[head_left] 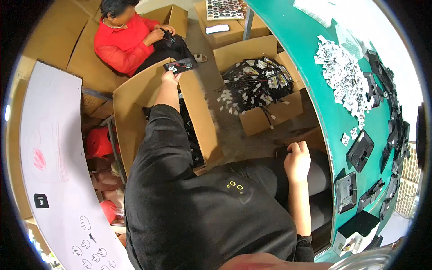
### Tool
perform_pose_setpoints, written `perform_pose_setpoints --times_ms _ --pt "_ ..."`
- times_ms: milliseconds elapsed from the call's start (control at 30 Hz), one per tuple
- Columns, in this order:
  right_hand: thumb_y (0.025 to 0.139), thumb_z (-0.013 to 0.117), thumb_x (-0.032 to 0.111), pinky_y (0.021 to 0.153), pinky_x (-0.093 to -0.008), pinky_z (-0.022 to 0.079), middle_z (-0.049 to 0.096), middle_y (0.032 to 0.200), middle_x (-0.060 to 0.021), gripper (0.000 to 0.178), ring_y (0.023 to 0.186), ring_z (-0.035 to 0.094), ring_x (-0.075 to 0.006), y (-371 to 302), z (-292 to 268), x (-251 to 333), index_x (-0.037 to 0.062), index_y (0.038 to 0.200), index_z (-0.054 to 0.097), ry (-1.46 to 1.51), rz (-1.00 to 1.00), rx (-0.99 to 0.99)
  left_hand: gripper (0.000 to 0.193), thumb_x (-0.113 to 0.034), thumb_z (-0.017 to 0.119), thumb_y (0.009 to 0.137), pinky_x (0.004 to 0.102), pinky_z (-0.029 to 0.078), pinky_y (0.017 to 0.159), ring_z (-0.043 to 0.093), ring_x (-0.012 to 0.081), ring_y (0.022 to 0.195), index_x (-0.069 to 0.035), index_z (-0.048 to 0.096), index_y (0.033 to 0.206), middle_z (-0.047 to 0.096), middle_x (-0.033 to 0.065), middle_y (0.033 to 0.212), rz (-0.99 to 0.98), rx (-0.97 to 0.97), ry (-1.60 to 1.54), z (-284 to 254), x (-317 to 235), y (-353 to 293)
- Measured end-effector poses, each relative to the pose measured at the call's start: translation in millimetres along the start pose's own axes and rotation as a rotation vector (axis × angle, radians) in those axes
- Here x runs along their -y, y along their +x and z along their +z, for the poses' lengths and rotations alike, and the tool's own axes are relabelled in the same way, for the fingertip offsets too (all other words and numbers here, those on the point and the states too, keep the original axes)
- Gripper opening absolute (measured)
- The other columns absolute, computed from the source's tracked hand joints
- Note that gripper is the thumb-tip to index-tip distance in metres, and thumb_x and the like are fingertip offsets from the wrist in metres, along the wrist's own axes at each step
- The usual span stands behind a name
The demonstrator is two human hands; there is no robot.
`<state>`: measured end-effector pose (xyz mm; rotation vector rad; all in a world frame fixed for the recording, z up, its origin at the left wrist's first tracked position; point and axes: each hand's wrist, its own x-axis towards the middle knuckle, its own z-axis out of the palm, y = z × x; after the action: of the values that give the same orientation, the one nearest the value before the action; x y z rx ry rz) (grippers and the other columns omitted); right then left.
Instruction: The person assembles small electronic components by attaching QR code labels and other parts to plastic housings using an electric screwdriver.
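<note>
My left hand [171, 77] reaches out over an open cardboard box [200, 117] and grips the near edge of a flat black plastic housing [181, 66]. On the housing I see a small round part, a thin red wire and a white label. Inside the box lie more black pieces, partly hidden by my sleeve. Close to my lap, my right hand [297, 161] is held up with its fingers curled in, and nothing shows in them. To its right is the edge of a green table [330, 148].
Black housings [360, 150] and a heap of white labelled pieces [342, 76] lie on the green table. A second box [270, 119] holds many wired parts. A co-worker in red [119, 51] sits beyond, handling a black part. At left stands a white board [49, 135].
</note>
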<state>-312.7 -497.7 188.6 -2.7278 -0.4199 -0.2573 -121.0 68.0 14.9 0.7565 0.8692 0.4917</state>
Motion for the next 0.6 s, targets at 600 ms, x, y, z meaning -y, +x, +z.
perform_pose_setpoints --times_ms 600 --pt "0.063 0.057 -0.007 0.071 -0.0404 0.048 0.052 0.082 -0.014 0.019 0.08 0.055 -0.0329 1 2 1 0.0027 0.079 0.057 -0.044 -0.031 0.054 0.05 0.011 0.032 0.087 0.0531 0.053 0.087 0.059 0.0363 0.104 -0.012 0.039 0.131 0.051 0.0183 0.123 0.084 0.235 0.04 7 -10 -54"
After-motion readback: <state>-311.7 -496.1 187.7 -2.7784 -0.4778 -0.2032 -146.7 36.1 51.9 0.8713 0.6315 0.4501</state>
